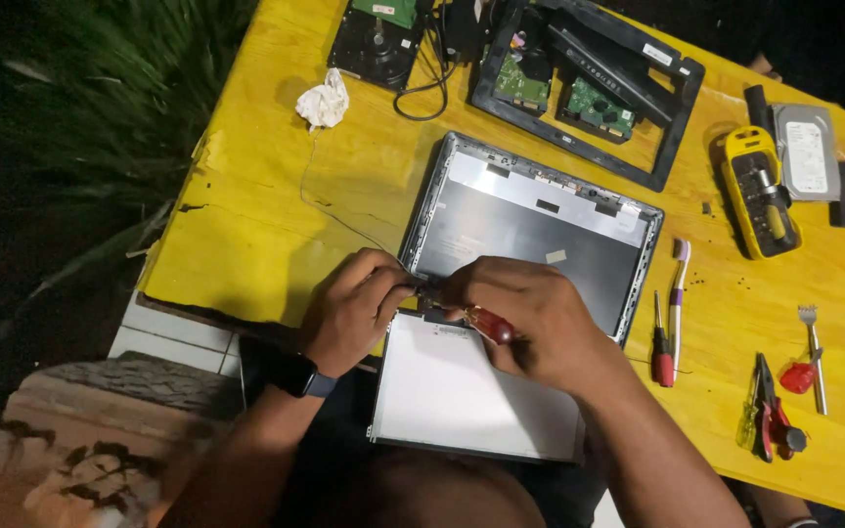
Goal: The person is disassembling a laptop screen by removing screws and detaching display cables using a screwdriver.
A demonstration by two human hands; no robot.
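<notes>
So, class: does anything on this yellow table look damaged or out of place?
Yes. The yellow table's left edge is chipped and cracked, with paint flaking off. A crumpled white tissue lies among the electronics, and a fork sits with the tools.

yellow table [276, 225], grey laptop lid [530, 225], white panel [462, 391], red-handled screwdriver [489, 326], purple-white toothbrush [678, 293].

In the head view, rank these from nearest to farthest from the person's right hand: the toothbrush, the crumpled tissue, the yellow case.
From the right hand:
1. toothbrush, just to its right.
2. yellow case, farther right, upper table.
3. crumpled tissue, far upper left.
</notes>
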